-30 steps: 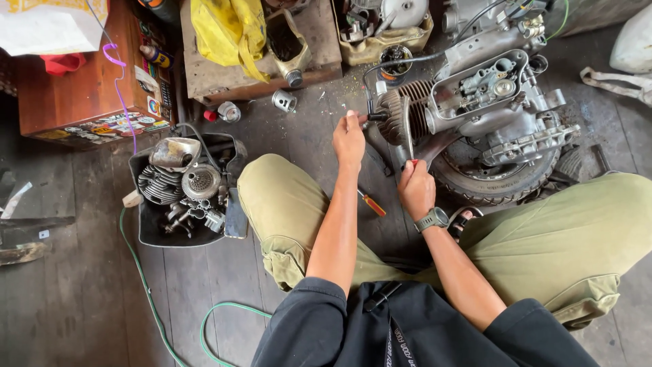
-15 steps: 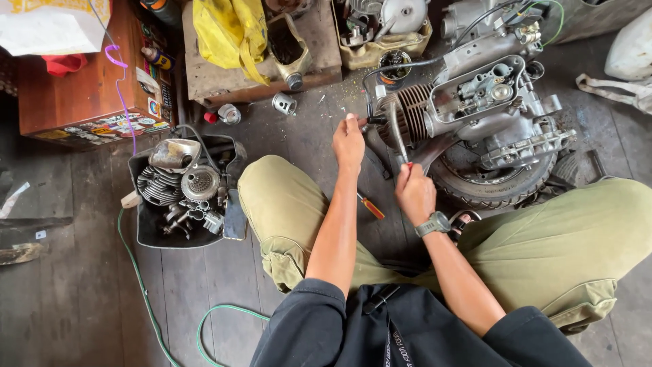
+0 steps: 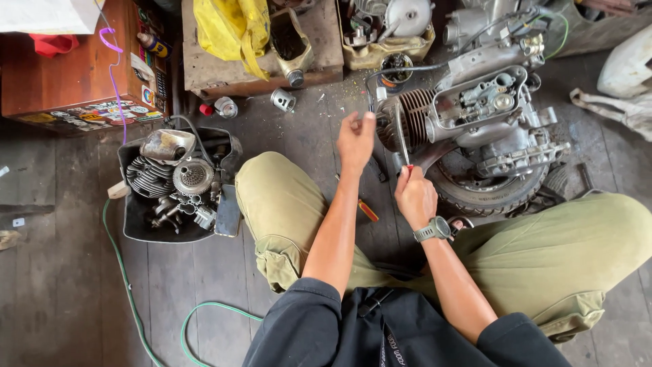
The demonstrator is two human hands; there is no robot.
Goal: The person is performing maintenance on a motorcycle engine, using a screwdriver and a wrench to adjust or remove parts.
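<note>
I sit on the floor in front of a scooter engine (image 3: 475,109) with a finned cylinder (image 3: 414,115), mounted above a small tyre (image 3: 489,194). My right hand (image 3: 414,194), with a watch on its wrist, grips a red-handled screwdriver (image 3: 402,139) whose thin shaft points up at the cylinder's fins. Just left of the cylinder my left hand (image 3: 355,139) is raised with its fingertips pinched together. Whether anything is between them is too small to tell.
An orange-handled tool (image 3: 367,210) lies on the floor between my knees. A black tub (image 3: 136,228) of engine parts stands at my left, with a green hose (image 3: 119,272) curving past it. Behind are a wooden cabinet (image 3: 68,75), a crate (image 3: 204,75) with a yellow bag (image 3: 231,27), and small metal parts (image 3: 282,100).
Both hands stay by the cylinder. My left hand's fingers have drawn together into a pinch, and the screwdriver has tilted slightly.
</note>
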